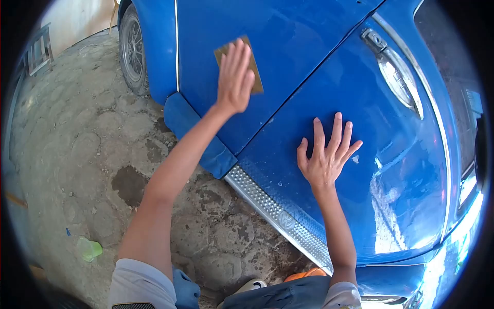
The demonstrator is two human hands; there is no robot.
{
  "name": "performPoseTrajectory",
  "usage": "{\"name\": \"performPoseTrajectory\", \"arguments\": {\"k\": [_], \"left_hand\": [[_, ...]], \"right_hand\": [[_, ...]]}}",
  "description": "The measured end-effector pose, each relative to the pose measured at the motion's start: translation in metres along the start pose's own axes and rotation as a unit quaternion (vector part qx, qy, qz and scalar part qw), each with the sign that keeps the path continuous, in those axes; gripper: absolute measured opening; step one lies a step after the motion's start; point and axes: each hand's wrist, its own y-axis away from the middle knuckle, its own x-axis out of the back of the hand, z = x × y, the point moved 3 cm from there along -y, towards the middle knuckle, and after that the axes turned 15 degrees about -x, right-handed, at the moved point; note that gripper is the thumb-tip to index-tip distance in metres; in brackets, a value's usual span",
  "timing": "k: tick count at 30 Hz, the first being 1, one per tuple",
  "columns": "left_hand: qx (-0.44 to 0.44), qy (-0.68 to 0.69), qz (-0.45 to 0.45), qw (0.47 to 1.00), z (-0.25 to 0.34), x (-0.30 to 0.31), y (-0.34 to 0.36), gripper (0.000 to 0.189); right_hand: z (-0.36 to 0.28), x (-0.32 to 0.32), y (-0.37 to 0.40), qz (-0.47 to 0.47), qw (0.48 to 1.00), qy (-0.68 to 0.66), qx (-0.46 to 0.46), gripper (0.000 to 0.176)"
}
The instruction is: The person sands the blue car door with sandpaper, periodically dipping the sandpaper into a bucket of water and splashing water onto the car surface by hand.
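Observation:
My left hand (236,77) lies over a brown rectangular sheet of sandpaper (256,77), pressing it against the blue car panel (288,36) ahead of the door. Its fingers point upward, held close together, and cover much of the sheet. My right hand (329,154) rests on the blue car door (319,98) with its fingers spread and nothing in it. Above and to the right of that hand is the chrome door handle (399,77).
A dotted metal running board (272,211) runs below the door; a blue cloth-like piece (200,136) covers its far end. At upper left stands a wheel (134,44). A green cup (90,249) lies on the rough stone ground (77,149).

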Motion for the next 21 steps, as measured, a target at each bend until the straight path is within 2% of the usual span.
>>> {"name": "performPoseTrajectory", "arguments": {"k": [1,5,8,11,12,14,15,17,19,21], "left_hand": [[0.019,-0.017,0.035,0.999,-0.013,0.003,-0.005,0.068],[0.014,-0.015,0.033,0.999,-0.019,0.002,0.0,0.069],[0.096,-0.013,-0.029,0.995,0.001,0.005,0.006,0.073],[0.088,0.023,-0.088,0.992,0.018,0.006,0.044,0.079],[0.082,0.016,-0.08,0.993,0.015,0.015,0.038,0.079],[0.106,0.05,-0.125,0.985,0.008,0.023,0.028,0.084],[0.103,0.048,-0.118,0.987,0.0,0.023,0.011,0.084],[0.216,0.053,-0.014,0.975,-0.033,0.026,-0.033,0.095],[0.199,0.019,-0.017,0.98,-0.051,0.024,-0.053,0.1],[0.189,-0.014,-0.007,0.982,-0.049,0.018,-0.044,0.105]], "right_hand": [[0.0,0.001,0.002,-0.005,1.0,0.006,0.005,0.053],[0.001,0.001,0.005,-0.012,1.0,0.006,0.014,0.055],[-0.003,0.003,0.001,-0.013,1.0,-0.01,-0.001,0.055],[-0.005,0.003,0.0,-0.008,1.0,-0.004,0.002,0.054],[-0.007,0.003,0.001,0.003,1.0,-0.007,0.006,0.054],[-0.006,0.003,0.0,0.0,1.0,0.007,0.008,0.055],[-0.005,0.004,-0.002,0.007,1.0,0.007,0.011,0.055],[-0.006,0.002,0.001,-0.003,1.0,0.008,0.008,0.055],[-0.007,0.002,0.002,-0.007,1.0,0.015,0.011,0.056],[-0.006,0.001,0.001,-0.003,1.0,0.012,0.011,0.055]]}}
